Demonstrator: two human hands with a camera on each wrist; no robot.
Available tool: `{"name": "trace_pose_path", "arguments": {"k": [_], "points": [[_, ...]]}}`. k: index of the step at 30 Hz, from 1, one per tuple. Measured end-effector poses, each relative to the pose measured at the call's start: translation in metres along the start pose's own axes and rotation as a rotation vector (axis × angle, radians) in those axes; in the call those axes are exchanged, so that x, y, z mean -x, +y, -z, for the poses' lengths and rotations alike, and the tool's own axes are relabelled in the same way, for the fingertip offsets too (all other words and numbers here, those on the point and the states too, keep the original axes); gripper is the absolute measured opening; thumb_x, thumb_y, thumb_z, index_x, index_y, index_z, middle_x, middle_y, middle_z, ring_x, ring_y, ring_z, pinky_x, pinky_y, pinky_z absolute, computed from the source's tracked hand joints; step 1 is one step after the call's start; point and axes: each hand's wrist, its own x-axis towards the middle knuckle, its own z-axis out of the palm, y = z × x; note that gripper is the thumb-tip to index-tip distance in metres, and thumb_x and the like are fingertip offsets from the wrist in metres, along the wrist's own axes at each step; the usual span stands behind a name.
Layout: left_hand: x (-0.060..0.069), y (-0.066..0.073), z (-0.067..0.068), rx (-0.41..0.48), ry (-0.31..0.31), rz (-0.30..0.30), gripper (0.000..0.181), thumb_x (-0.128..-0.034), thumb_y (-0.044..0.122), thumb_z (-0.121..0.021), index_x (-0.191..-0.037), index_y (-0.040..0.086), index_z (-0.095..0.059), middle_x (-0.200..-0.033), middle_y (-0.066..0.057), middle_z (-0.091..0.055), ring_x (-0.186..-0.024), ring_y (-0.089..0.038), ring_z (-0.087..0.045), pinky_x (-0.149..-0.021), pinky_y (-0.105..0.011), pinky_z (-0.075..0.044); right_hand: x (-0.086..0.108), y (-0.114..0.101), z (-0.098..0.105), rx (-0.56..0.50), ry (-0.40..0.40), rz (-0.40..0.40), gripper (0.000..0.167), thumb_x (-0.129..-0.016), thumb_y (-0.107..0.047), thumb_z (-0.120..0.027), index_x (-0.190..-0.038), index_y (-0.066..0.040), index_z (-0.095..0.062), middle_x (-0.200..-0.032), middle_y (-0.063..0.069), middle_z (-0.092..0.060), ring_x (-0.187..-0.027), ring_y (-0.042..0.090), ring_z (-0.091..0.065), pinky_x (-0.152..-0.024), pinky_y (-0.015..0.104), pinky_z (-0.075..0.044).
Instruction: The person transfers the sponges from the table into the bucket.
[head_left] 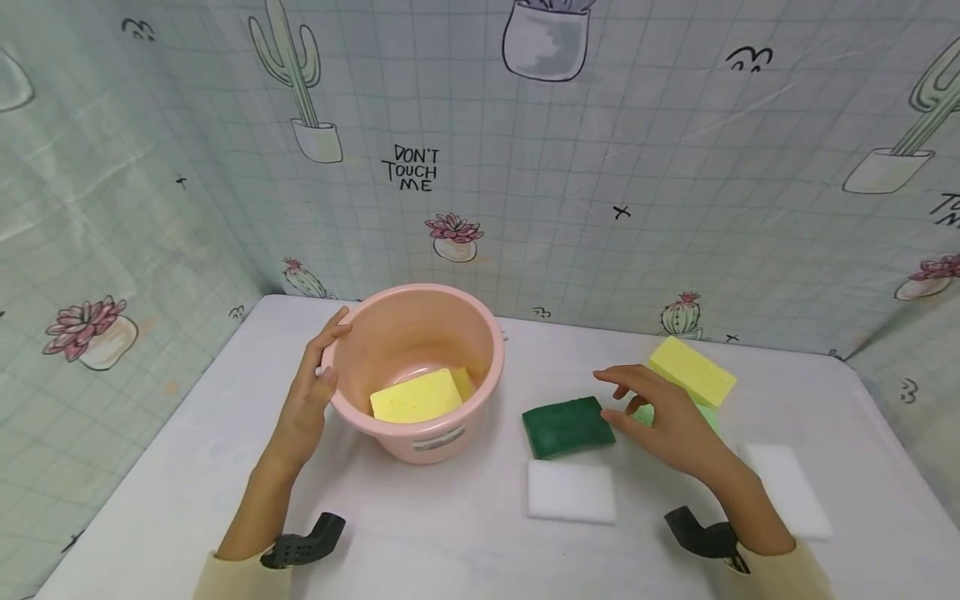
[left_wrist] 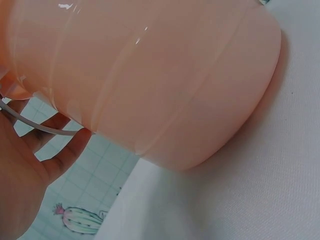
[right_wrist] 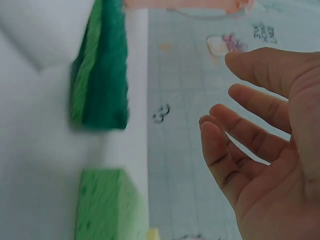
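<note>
A pink bucket (head_left: 435, 437) stands on the table, with a yellow sponge (head_left: 417, 398) and part of another yellow piece inside. My left hand (head_left: 303, 408) touches the left side of its rim; in the left wrist view the fingers of this hand (left_wrist: 30, 165) rest near the handle and bucket wall (left_wrist: 150, 75). My right hand (head_left: 675, 429), fingers loosely bent and holding nothing, is above the table, just right of a dark green scouring sponge (head_left: 568, 427). A light green sponge (right_wrist: 102, 205) is partly hidden beneath it in the head view.
A white sponge (head_left: 572, 492) lies in front of the dark green one. Another white sponge (head_left: 787, 490) lies at the right, partly behind the right forearm. A yellow sponge (head_left: 692, 372) sits at the back right. Patterned cloth (head_left: 525, 167) hangs behind the table.
</note>
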Motion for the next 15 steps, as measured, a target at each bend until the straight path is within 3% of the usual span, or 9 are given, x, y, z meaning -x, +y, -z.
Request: {"name": "trace_pose_path", "arguments": {"k": [2,9,15], "points": [[0.0,0.001,0.0,-0.002,0.009,0.006,0.048,-0.0982,0.026,-0.034,-0.145,0.015,-0.034,-0.157,0.005,-0.018,-0.144,-0.018,-0.012,-0.109,-0.033,-0.024,0.008,0.008,0.004,0.03,0.017,-0.029,0.048,-0.083,-0.008,-0.073,-0.128,-0.017,-0.059,-0.119,-0.002,-0.058,-0.085,0.016,-0.059,-0.068,0.031,-0.053],[0.0,0.003,-0.003,-0.008,0.023,0.043,0.047,-0.0977,0.029,-0.036,-0.143,0.017,-0.036,-0.157,0.01,-0.019,-0.143,-0.016,-0.014,-0.107,-0.061,-0.02,0.038,0.029,0.016,0.107,0.061,-0.132,0.048,-0.081,-0.01,-0.076,-0.126,-0.012,-0.059,-0.113,0.002,-0.059,-0.084,0.013,-0.055,-0.066,0.021,-0.05],[0.0,0.005,-0.003,-0.006,0.027,0.036,0.047,-0.0978,0.029,-0.036,-0.143,0.016,-0.036,-0.157,0.008,-0.019,-0.144,-0.016,-0.014,-0.107,-0.062,-0.018,0.057,0.044,0.03,0.161,0.084,-0.189,0.051,-0.081,-0.017,-0.077,-0.128,-0.012,-0.058,-0.114,0.002,-0.058,-0.083,0.01,-0.052,-0.064,0.019,-0.046]]}}
